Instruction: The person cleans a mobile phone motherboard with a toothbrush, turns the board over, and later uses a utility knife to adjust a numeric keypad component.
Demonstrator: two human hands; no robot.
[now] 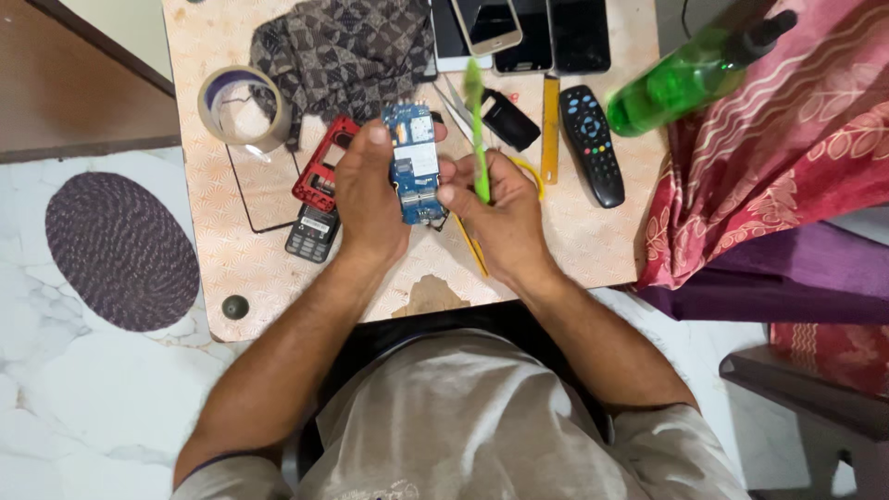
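My left hand [369, 199] grips a blue phone circuit board [414, 162] upright over the small table [602, 250], thumb on its upper left edge. My right hand [500, 218] pinches a thin green tool [479, 130] just right of the board, its tip pointing away from me. A red phone frame [319, 171] and a dark keypad piece [312, 236] lie under my left hand. Scissors [456, 106] with yellow handles lie behind the board.
A tape roll [243, 108] and patterned cloth [347, 51] sit at the back left. Several phones [528, 32], a black remote [593, 143], a yellow ruler [550, 130] and a tilted green bottle [690, 79] sit at back right. Red fabric [787, 157] drapes at right.
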